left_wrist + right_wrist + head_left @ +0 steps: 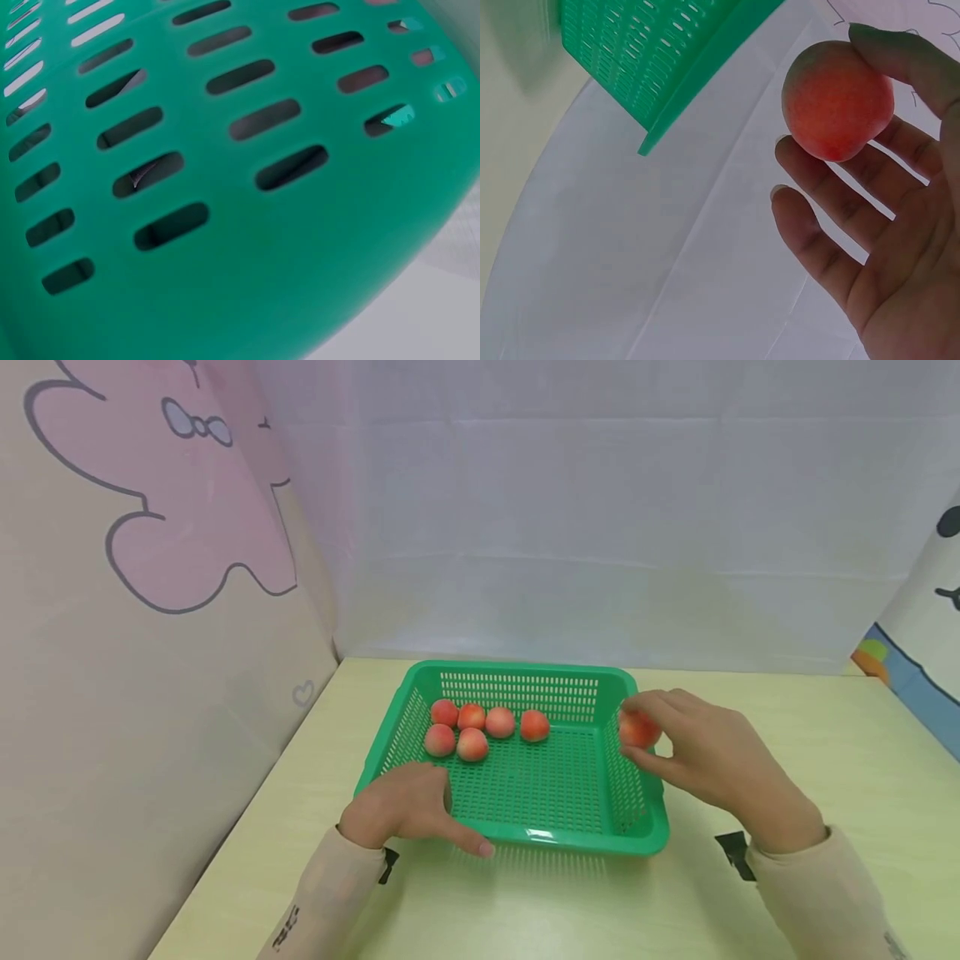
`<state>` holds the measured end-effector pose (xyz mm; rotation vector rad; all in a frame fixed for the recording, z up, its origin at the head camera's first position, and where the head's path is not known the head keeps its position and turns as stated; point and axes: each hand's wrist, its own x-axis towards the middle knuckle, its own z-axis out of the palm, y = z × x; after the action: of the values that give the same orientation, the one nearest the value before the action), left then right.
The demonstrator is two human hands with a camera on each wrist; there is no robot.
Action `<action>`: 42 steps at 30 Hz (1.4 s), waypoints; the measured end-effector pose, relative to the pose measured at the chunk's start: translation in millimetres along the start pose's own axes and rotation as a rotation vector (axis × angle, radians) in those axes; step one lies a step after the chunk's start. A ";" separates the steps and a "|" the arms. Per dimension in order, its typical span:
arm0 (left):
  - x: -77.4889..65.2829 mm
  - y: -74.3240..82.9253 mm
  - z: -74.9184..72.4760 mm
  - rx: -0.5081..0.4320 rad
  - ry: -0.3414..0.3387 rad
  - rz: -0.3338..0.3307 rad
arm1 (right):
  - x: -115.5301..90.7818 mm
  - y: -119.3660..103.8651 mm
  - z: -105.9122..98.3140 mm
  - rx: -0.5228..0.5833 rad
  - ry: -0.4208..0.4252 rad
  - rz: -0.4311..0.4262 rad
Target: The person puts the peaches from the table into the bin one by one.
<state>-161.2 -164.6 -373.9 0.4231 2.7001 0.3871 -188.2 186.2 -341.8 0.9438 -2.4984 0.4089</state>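
My right hand (pixel 701 743) holds a red peach (pixel 637 729) between thumb and fingertips, over the right rim of the green basket (pixel 570 841). In the right wrist view the same peach (pixel 838 101) shows red with a paler top, and the lower fingers spread out beneath it. At the basket's front left, my left hand (pixel 401 802) grips the rim, with the thumb stretched along the outside of the front edge; its fingertips are hidden. Several peaches (pixel 472 744) lie together inside at the back left. In the left wrist view the slotted basket wall (pixel 225 285) fills most of the picture.
The basket stands on a pale yellow table (pixel 540 910). Behind it hangs a white sheet (pixel 570 527), and a cartoon-printed sheet (pixel 150 693) closes off the left side. Black tape pieces (pixel 737 855) mark the table near both forearms.
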 end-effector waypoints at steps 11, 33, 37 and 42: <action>-1.8 -3.8 -0.9 -0.011 -0.001 0.001 | 4.2 -7.8 -8.4 0.077 0.008 0.018; 2.1 -2.9 1.6 -0.021 -0.013 0.020 | 7.6 -14.0 2.5 0.142 -0.011 -0.027; 1.3 -2.7 1.6 -0.021 -0.008 0.023 | 10.7 -14.9 4.8 0.153 -0.028 -0.037; 0.5 -2.0 1.1 -0.014 -0.007 0.008 | 14.6 -16.4 6.2 0.147 -0.026 -0.060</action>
<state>-161.7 -166.0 -375.8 0.4307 2.6884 0.4052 -188.7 163.7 -338.0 1.0844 -2.4837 0.5700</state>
